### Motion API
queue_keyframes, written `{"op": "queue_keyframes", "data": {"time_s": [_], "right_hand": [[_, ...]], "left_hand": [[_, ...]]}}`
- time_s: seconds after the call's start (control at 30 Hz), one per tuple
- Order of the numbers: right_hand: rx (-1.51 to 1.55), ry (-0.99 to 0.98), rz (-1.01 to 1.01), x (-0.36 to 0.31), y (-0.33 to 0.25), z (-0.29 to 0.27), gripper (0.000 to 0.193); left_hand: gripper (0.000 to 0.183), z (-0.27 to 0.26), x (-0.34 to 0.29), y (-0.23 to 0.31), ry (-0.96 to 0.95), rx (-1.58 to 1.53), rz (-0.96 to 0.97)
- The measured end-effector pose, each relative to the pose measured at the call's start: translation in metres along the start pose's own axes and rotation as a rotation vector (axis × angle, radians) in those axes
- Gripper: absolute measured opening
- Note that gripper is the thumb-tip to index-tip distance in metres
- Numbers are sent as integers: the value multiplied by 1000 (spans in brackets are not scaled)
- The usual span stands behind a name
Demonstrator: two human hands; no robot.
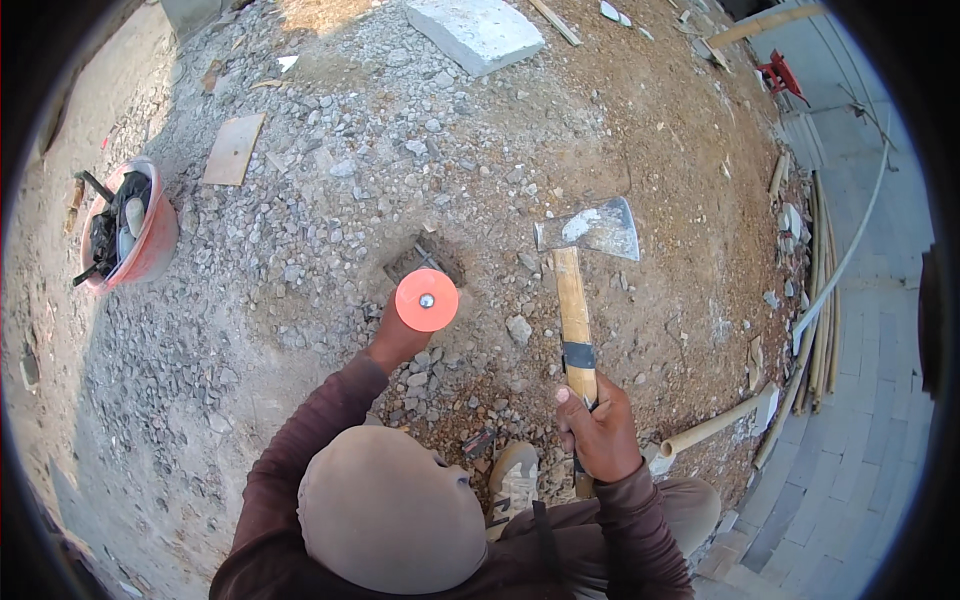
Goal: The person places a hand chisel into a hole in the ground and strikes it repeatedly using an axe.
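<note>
My left hand (398, 342) is wrapped round a tool with a round orange hand guard, most likely a chisel; its shaft is hidden under the guard (412, 312). A shiny metal striking end (427, 300) shows in the guard's middle. The tool stands over a small hole (440, 262) in the gravelly ground, where thin grey bars are partly visible. To the right, my right hand (603, 438) grips the lower part of an axe's wooden handle (575, 310), banded with dark tape. The axe head (592, 230) points away from me, worn and whitish, its wide blade to the right.
An orange bucket (162, 245) of dark items stands at the left. A flat board (235, 150) and a concrete slab (478, 35) lie farther off. Bamboo poles (822, 300) border the grey paving (850, 400) at the right. My shoe (513, 485) is close below the hole.
</note>
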State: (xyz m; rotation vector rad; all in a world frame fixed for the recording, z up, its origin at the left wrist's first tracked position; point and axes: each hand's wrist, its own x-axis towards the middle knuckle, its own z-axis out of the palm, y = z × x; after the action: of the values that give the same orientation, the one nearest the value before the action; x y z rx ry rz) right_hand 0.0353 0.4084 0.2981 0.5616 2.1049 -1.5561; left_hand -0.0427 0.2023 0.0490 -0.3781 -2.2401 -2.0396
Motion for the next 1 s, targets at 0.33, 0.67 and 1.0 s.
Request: {"op": "queue_keyframes", "data": {"time_s": [0.33, 0.67, 1.0], "right_hand": [[-175, 76, -93, 11, 12, -23, 22], [-180, -13, -67, 16, 13, -21, 23], [-32, 191, -287, 47, -36, -30, 25]], "left_hand": [[29, -4, 31, 46, 34, -95, 10], [21, -8, 96, -21, -139, 432, 161], [20, 16, 125, -51, -371, 622, 61]]}}
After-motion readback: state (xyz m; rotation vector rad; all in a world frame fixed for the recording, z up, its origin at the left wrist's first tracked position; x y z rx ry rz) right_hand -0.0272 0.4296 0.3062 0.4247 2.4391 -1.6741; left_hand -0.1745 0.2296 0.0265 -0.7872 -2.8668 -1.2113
